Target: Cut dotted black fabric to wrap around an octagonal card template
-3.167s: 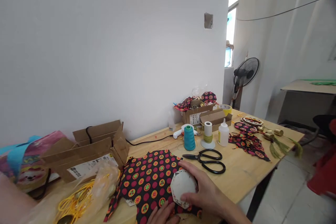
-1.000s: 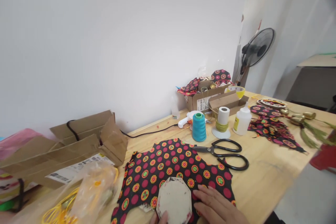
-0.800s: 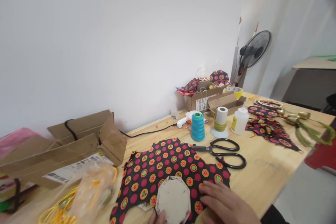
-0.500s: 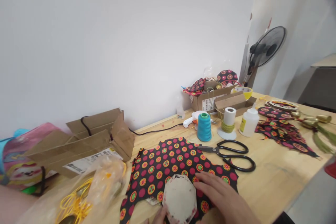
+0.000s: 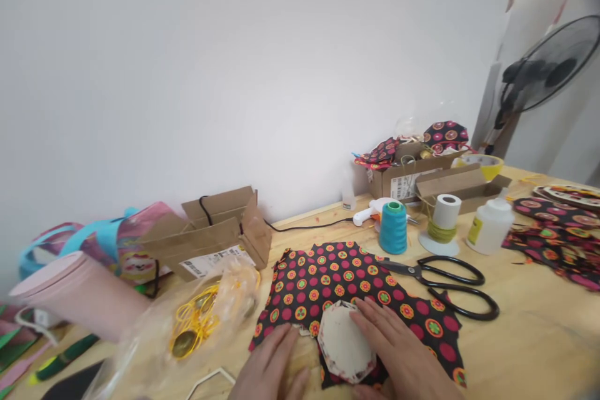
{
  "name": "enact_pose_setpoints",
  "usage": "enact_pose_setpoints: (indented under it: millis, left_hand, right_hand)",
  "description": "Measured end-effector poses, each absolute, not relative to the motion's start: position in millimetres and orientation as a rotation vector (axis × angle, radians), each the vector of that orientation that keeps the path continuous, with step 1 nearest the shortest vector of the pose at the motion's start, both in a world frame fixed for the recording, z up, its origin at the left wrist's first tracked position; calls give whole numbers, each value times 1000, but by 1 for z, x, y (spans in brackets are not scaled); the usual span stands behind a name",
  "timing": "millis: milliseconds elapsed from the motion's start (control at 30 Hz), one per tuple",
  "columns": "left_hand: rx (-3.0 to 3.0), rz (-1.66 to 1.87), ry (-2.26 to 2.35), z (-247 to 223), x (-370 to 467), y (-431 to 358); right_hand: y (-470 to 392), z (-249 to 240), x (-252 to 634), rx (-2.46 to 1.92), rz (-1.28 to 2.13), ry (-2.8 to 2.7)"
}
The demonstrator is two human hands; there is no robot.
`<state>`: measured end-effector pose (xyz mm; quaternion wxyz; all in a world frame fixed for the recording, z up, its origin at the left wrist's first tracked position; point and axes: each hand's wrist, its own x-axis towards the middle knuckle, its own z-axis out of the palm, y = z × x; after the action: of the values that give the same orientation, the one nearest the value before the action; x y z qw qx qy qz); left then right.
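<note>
A whitish eight-sided piece (image 5: 345, 344) with reddish smudges along its rim lies flat on black fabric (image 5: 323, 269) patterned with magenta dots and flowers. My right hand (image 5: 398, 347) rests with outstretched fingers over the piece's right edge and the cloth beside it. To the left, my left hand (image 5: 269, 365) lies at the fabric's lower left edge, fingers extended and apart from the piece. Black-handled scissors (image 5: 417, 270) lie partly on the cloth, blade tips pointing left. The lower parts of both hands are cut off by the frame.
Behind the cloth stand a blue thread cone (image 5: 392, 228), a green cord spool (image 5: 441, 232), a white glue bottle (image 5: 490, 225) and a glue gun (image 5: 372, 211). A clear bag with yellow cords (image 5: 201, 315), a cardboard box (image 5: 220, 234) and a pink cylinder (image 5: 89, 294) occupy the left.
The view has turned left, bringing the pink cylinder into sight. My left hand has come away from the piece's left edge. My right hand stays on the piece.
</note>
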<state>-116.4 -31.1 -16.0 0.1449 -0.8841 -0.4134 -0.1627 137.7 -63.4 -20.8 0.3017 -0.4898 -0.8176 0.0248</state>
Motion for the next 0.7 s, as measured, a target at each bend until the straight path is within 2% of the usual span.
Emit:
enact_pose_setpoints:
  millis: [133, 300, 700]
  left_hand:
    - [-2536, -351, -1427, 5, -104, -31]
    - [-2658, -462, -1759, 17, -81, -31]
    - [-2909, -770, -1923, 23, -69, -16]
  right_hand:
    - [-63, -20, 136, -1321, -9, -2200]
    - [-61, -14, 136, -1294, -113, -2285]
    - [-58, -30, 138, -1250, -173, -2252]
